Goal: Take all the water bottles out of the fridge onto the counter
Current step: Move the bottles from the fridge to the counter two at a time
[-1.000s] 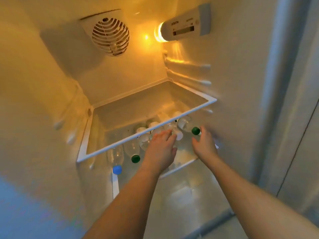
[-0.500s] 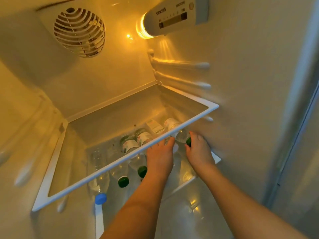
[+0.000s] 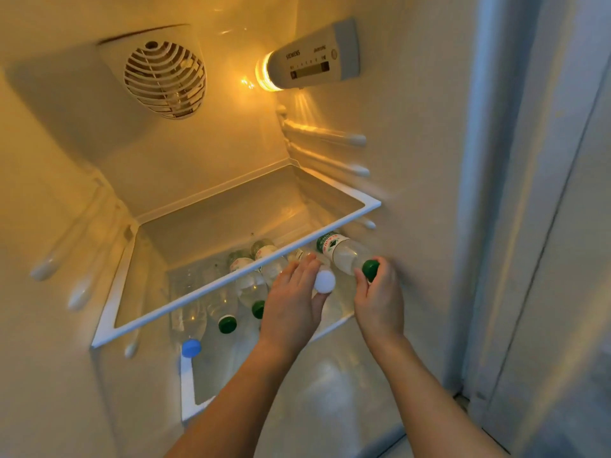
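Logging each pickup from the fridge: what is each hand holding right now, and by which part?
The left hand grips the white-capped bottle at its neck. The right hand grips the green-capped bottle at its cap end.

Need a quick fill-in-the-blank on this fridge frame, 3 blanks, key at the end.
1. The right hand grips the neck of a bottle whose cap is ____.
2. The left hand holds the bottle with the ____ cap.
3. The leftmost bottle lying on the lower shelf has a ____ cap.

Missing words: green; white; blue
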Demonstrator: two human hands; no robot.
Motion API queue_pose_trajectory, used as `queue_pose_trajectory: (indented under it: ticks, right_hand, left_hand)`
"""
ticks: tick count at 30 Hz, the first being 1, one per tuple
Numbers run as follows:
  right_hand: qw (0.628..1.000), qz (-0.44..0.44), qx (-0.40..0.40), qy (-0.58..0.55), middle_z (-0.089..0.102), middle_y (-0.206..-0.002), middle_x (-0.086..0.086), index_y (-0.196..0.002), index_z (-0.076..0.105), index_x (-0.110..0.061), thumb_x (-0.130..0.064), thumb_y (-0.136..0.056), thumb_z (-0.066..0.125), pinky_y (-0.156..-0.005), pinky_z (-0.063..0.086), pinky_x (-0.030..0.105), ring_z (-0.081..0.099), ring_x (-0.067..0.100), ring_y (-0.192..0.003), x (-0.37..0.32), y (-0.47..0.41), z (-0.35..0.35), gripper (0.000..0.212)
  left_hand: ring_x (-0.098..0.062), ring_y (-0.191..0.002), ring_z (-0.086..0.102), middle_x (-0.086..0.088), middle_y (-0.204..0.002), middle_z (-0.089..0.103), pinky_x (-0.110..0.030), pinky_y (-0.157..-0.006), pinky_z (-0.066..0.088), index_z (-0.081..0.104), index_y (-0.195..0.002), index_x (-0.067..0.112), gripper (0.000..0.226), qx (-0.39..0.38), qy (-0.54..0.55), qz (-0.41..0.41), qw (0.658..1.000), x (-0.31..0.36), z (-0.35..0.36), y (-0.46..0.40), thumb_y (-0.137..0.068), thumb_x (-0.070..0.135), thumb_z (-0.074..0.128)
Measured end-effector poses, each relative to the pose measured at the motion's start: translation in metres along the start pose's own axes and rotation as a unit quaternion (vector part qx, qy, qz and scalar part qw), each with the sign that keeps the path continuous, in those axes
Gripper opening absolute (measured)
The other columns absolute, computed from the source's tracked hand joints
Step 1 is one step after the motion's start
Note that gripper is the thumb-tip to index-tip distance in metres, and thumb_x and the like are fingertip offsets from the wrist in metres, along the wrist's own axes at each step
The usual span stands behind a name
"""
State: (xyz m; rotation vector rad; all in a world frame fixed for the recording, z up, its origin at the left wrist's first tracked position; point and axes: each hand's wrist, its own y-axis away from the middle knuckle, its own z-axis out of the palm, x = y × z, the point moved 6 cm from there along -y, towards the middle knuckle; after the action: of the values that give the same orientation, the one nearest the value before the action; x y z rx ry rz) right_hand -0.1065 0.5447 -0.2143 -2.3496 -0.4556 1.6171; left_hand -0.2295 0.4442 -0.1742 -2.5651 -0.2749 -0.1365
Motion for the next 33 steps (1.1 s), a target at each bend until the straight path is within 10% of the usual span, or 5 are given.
queue_pose_trajectory:
  ticks: [8, 16, 27, 33]
  right_hand:
    - [0.996, -0.071, 0.049, -0.002, 0.052, -0.103, 0.015, -0.109, 0.055, 0.000, -0.033, -0.092, 0.057, -0.081, 0.036, 0.032, 0.046, 0.028, -0.096, -0.050, -0.006, -0.042, 0.037]
    - [0.978, -0.061, -0.004, -0.198, 0.056, -0.098, -0.006, -0.112, 0.050, -0.018, -0.046, -0.091, 0.058, -0.076, 0.047, 0.027, 0.055, 0.010, -0.090, -0.084, -0.009, -0.052, 0.036]
    - [0.972, -0.016, -0.055, -0.228, 0.058, -0.081, 0.000, -0.087, 0.059, -0.016, -0.023, -0.083, 0.068, -0.064, 0.042, 0.021, 0.055, 0.012, -0.076, -0.090, -0.025, -0.040, 0.012]
    - [0.965, 0.006, -0.069, -0.255, 0.058, -0.070, 0.000, -0.077, 0.058, -0.016, -0.018, -0.083, 0.068, -0.059, 0.041, 0.020, 0.052, 0.009, -0.065, -0.089, -0.025, -0.043, 0.012]
  left_hand:
    - [-0.020, -0.099, 0.062, 0.002, -0.115, 0.063, -0.025, -0.074, 0.044, 0.044, -0.133, 0.020, 0.039, 0.082, 0.199, -0.155, 0.964, 0.022, -0.051, 0.017, -0.100, 0.040, 0.052]
    - [-0.006, -0.106, 0.054, 0.007, -0.116, 0.060, -0.004, -0.083, 0.038, 0.048, -0.129, 0.019, 0.040, 0.143, 0.226, -0.193, 0.944, 0.019, -0.068, 0.034, -0.095, 0.040, 0.056]
    - [-0.016, -0.085, 0.061, 0.003, -0.087, 0.065, -0.036, -0.075, 0.053, 0.061, -0.087, 0.026, 0.014, 0.122, 0.244, -0.294, 0.916, 0.005, -0.073, 0.021, -0.080, 0.032, 0.072]
    - [-0.014, -0.077, 0.060, 0.007, -0.080, 0.062, -0.024, -0.062, 0.042, 0.061, -0.095, 0.022, 0.030, 0.070, 0.250, -0.323, 0.910, 0.003, -0.065, 0.023, -0.073, 0.041, 0.067]
